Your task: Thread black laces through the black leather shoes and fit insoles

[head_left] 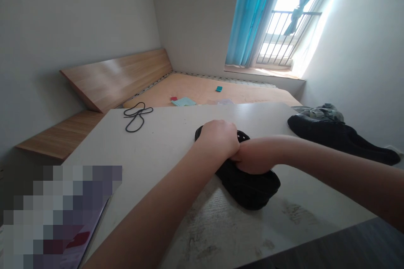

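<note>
A black shoe (pixel 249 195) lies on the white table, with its heel end towards me. A row of eyelets (pixel 243 136) shows white along its upper, and I see no lace through them. My left hand (pixel 221 136) is closed over the front part of the shoe, its fingers curled out of sight. Bent in from the right, my right hand (pixel 252 155) reaches into the shoe's opening, so its fingers are hidden. A loose dark shoelace (pixel 135 115) rests in loops at the table's far left.
The white table (pixel 158 155) has dark smudges near its front edge. Dark clothing (pixel 334 136) lies beyond its right side. Behind stands a bed (pixel 198 86) with small cloths on it and a wooden headboard (pixel 126 75). Something pixelated (pixel 63 214) covers the lower left.
</note>
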### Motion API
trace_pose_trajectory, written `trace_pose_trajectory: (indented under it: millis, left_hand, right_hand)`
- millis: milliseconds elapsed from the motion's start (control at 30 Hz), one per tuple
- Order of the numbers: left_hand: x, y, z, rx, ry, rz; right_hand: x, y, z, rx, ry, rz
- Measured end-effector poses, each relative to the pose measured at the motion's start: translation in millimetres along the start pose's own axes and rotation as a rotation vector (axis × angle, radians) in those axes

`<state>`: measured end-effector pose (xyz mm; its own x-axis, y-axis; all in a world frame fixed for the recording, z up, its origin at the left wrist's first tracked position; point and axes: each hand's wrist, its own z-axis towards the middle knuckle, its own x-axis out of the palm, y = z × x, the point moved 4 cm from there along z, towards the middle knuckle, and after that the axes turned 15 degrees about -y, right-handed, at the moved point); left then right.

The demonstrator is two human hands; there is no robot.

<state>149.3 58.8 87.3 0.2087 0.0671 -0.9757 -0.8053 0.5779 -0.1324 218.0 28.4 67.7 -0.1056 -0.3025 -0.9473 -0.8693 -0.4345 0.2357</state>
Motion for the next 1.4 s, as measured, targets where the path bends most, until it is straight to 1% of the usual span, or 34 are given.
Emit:
trace_pose_trajectory:
  millis: [67,100,167,200,300,367,567,767,867,933,967,1000,1067,1133,1167,1200,1233,1333,1400]
  left_hand:
    - [-0.6,0.0,0.0,-0.007,0.002,-0.001]
    - [-0.9,-0.1,0.0,-0.011,0.001,-0.001]
    - [-1.0,-0.6,-0.2,-0.013,0.000,-0.003]
    - [-0.9,-0.9,-0.5,-0.013,0.000,-0.003]
    - [-0.4,-1.5,-1.4,-0.012,-0.003,0.001]
    - [0.0,-1.7,-2.0,-0.015,-0.004,0.006]
    - [-1.0,-2.2,-2.5,-0.024,-0.002,0.009]
    - [-1.1,-2.6,-2.5,-0.031,-0.002,0.016]
    - [-2.3,-2.7,-3.8,-0.010,0.002,0.024]
    - [-3.9,-2.8,-5.1,0.015,0.017,0.032]
    - [-4.6,-3.2,-5.7,0.032,0.027,0.037]
    - [-5.2,-3.8,-6.2,0.051,0.035,0.043]
    - [-5.6,-6.0,-7.2,0.083,0.037,0.059]
    - [-4.4,-9.8,-8.5,0.098,0.020,0.081]
    - [-2.9,-12.7,-9.7,0.103,0.014,0.093]
    - [-0.7,-16.3,-11.5,0.108,0.014,0.104]
    - [2.1,-20.6,-13.8,0.112,0.021,0.116]
    - [10.9,-34.2,-22.8,0.088,0.037,0.169]
    - [15.5,-40.9,-28.6,0.034,0.029,0.223]
  right_hand:
    - [-10.2,3.1,-17.2,-0.006,0.171,-0.006]
    - [-13.5,3.5,-24.5,0.017,0.252,-0.031]
    - [-16.2,5.4,-33.8,0.052,0.346,-0.075]
    - [-15.3,6.2,-35.7,0.068,0.362,-0.107]
    - [-7.6,7.8,-34.3,0.091,0.337,-0.220]
    - [-2.1,7.6,-32.0,0.089,0.310,-0.241]
    - [0.4,0.2,-31.8,0.045,0.181,-0.028]
    - [5.5,-0.9,-32.5,0.042,0.208,-0.054]
    - [2.2,-0.4,-37.3,0.081,0.213,-0.064]
    - [-4.8,-2.2,-44.9,0.100,0.151,-0.017]
    - [-9.7,-3.8,-49.3,0.095,0.083,0.027]
    - [-15.1,-6.3,-53.9,0.085,-0.015,0.082]
    - [-24.9,-15.8,-62.5,0.093,-0.258,0.186]
    - [-28.7,-30.0,-67.7,0.171,-0.484,0.209]
    - [-27.3,-36.9,-67.8,0.222,-0.556,0.190]
    - [-23.8,-42.4,-65.7,0.262,-0.585,0.162]
    - [-18.6,-46.3,-61.6,0.284,-0.574,0.136]
    - [-1.8,-50.6,-43.8,0.288,-0.487,0.129]
    - [4.1,-51.0,-33.9,0.280,-0.521,0.162]
